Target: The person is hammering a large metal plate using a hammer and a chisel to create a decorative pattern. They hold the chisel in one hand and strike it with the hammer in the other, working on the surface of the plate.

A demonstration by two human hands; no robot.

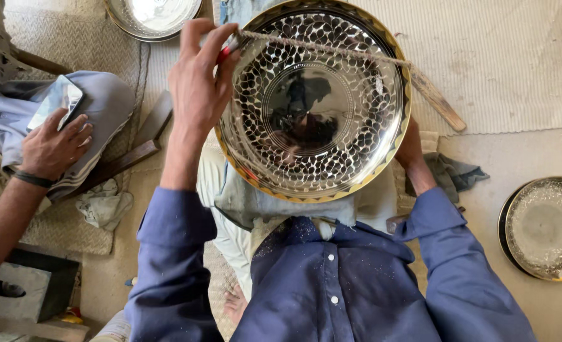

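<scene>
Left hand [198, 82] is pinching a red-handled tool [225, 52] against the rim of the engraved metal plate [312, 104], which is resting tilted on the lap. Right hand [410, 149] is disappearing behind the plate's far edge, its grip impossible to tell. A long file [357, 57] is lying across the top. Another person's hand [53, 145] is holding a phone [56, 101] at left; a second plate [543, 228] is sitting at right, cut off by the frame.

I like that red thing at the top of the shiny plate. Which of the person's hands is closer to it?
Left. The left hand pinches the small red tool at the engraved metal plate rim's upper left. The right hand is mostly hidden behind the plate's far edge.
</scene>
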